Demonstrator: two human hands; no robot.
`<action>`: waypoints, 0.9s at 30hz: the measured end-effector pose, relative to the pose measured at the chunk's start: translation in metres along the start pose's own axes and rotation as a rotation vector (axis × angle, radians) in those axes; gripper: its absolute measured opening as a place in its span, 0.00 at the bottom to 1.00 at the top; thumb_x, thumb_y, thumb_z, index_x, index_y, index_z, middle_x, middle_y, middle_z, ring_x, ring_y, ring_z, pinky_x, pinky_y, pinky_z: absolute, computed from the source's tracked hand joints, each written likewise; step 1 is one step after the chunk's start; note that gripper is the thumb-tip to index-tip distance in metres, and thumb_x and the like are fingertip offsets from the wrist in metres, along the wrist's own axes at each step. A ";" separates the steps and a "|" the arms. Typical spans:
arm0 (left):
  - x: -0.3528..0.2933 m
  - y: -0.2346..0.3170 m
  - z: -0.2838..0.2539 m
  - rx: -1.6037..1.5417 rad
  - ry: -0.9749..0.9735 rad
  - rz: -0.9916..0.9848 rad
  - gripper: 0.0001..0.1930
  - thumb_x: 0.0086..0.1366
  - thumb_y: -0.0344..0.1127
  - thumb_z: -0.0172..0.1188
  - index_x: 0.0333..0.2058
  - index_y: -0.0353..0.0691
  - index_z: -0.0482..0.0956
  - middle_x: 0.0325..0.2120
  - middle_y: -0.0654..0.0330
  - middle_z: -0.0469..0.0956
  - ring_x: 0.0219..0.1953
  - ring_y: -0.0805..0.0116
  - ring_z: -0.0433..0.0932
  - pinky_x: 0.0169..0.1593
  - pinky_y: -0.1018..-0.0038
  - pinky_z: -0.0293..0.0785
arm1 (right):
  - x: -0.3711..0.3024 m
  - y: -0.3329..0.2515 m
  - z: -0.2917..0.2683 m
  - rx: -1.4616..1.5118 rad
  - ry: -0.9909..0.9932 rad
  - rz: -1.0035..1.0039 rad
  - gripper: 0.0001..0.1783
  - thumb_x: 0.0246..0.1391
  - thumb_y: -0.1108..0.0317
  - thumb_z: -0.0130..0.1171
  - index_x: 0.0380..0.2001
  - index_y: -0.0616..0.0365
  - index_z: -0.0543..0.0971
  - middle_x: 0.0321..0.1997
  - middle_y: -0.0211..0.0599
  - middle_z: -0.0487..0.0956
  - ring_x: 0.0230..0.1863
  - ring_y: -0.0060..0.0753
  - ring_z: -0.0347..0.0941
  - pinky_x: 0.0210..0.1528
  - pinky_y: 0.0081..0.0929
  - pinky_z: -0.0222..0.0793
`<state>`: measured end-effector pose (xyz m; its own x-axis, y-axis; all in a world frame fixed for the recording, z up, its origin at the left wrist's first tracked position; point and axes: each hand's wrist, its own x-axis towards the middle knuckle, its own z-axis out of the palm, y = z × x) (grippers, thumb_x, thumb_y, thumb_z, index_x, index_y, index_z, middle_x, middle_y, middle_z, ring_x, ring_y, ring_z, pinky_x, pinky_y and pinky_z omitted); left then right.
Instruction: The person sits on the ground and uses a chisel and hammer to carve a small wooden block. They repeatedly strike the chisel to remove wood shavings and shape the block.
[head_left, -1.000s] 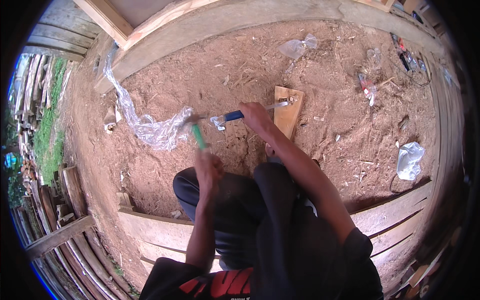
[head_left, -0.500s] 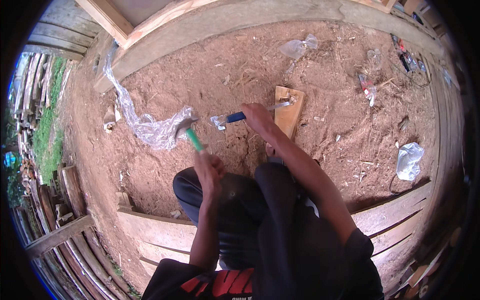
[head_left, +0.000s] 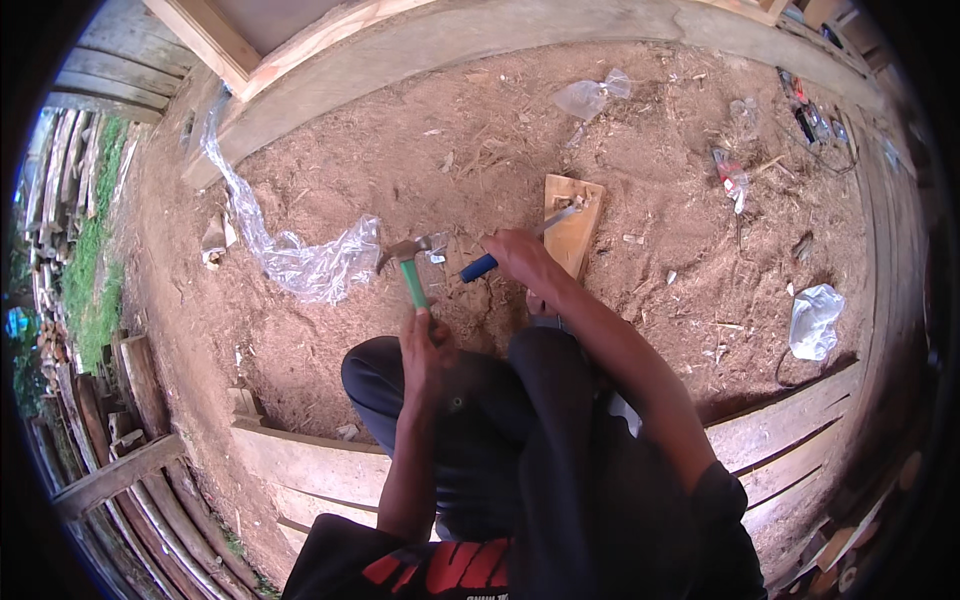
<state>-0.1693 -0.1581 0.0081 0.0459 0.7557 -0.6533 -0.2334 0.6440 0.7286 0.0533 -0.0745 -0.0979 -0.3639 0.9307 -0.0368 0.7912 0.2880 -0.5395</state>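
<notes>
My left hand (head_left: 424, 345) is closed round the green handle of a claw hammer (head_left: 414, 282), its metal head raised and pointing away from me. In my right hand (head_left: 515, 256) is a chisel (head_left: 479, 268) with a blue handle, gripped near where handle meets blade. The blade slants up to the right, its tip at a rough cut-out near the far end of a wooden board (head_left: 574, 229). Wood chips lie at that cut. The hammer head is a short way left of the chisel's handle end, apart from it. My foot is at the board's near end.
Crumpled clear plastic sheeting (head_left: 318, 267) trails over the sawdust-covered ground on the left. A clear bag (head_left: 592, 96) lies beyond the board, a white plastic bag (head_left: 815, 322) at right. Several tools (head_left: 808, 112) lie far right. Planks (head_left: 310, 466) are behind me; stacked timber stands left.
The hammer head has swung right, closer to the chisel's handle end. The chisel has tilted more steeply, its handle end lower, with its tip still at the board's cut.
</notes>
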 end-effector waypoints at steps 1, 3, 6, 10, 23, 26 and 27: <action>0.000 -0.001 0.000 -0.024 0.053 0.011 0.17 0.78 0.44 0.42 0.56 0.41 0.68 0.21 0.68 0.61 0.14 0.81 0.56 0.15 0.82 0.55 | -0.003 -0.003 -0.006 0.025 -0.013 0.000 0.11 0.39 0.67 0.69 0.28 0.56 0.80 0.28 0.47 0.81 0.33 0.52 0.81 0.36 0.45 0.77; -0.008 0.000 -0.003 0.060 0.036 0.023 0.16 0.78 0.44 0.41 0.55 0.41 0.68 0.21 0.67 0.61 0.14 0.81 0.56 0.15 0.82 0.55 | -0.003 -0.010 -0.016 0.061 -0.016 0.024 0.11 0.38 0.67 0.69 0.28 0.56 0.80 0.28 0.47 0.81 0.33 0.53 0.81 0.37 0.46 0.77; -0.035 -0.001 0.004 0.077 0.045 0.114 0.17 0.78 0.43 0.38 0.55 0.41 0.67 0.21 0.67 0.61 0.14 0.80 0.56 0.14 0.81 0.56 | -0.001 -0.016 -0.034 0.048 -0.029 0.067 0.11 0.38 0.67 0.69 0.28 0.56 0.80 0.28 0.47 0.82 0.33 0.55 0.81 0.38 0.48 0.77; -0.069 -0.016 0.047 -0.140 0.282 0.280 0.18 0.79 0.44 0.34 0.55 0.41 0.65 0.20 0.66 0.60 0.13 0.80 0.57 0.14 0.80 0.57 | 0.006 -0.013 -0.028 0.030 0.037 0.083 0.12 0.37 0.68 0.69 0.29 0.55 0.80 0.26 0.46 0.82 0.33 0.56 0.81 0.38 0.48 0.76; -0.049 -0.046 0.033 0.014 0.033 -0.024 0.14 0.78 0.46 0.37 0.52 0.45 0.63 0.21 0.65 0.61 0.14 0.76 0.58 0.14 0.78 0.57 | -0.004 -0.004 -0.034 0.007 0.076 0.007 0.10 0.38 0.71 0.67 0.28 0.56 0.78 0.24 0.46 0.81 0.32 0.53 0.80 0.43 0.46 0.73; -0.050 -0.051 0.040 -0.201 0.230 0.187 0.14 0.79 0.46 0.37 0.51 0.44 0.64 0.21 0.65 0.61 0.14 0.77 0.59 0.14 0.78 0.57 | -0.008 -0.005 -0.039 -0.003 0.063 -0.036 0.11 0.37 0.72 0.66 0.28 0.56 0.78 0.24 0.46 0.81 0.32 0.52 0.80 0.43 0.46 0.73; -0.051 -0.051 0.043 -0.167 0.237 0.158 0.14 0.78 0.46 0.38 0.50 0.44 0.65 0.21 0.65 0.60 0.13 0.78 0.58 0.14 0.78 0.57 | -0.008 -0.004 -0.041 0.007 0.061 -0.055 0.11 0.37 0.73 0.66 0.29 0.56 0.78 0.23 0.46 0.81 0.32 0.53 0.80 0.43 0.46 0.72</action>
<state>-0.1177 -0.2246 0.0131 -0.2260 0.7834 -0.5790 -0.3765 0.4780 0.7936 0.0733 -0.0741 -0.0611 -0.3758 0.9257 0.0439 0.7674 0.3374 -0.5451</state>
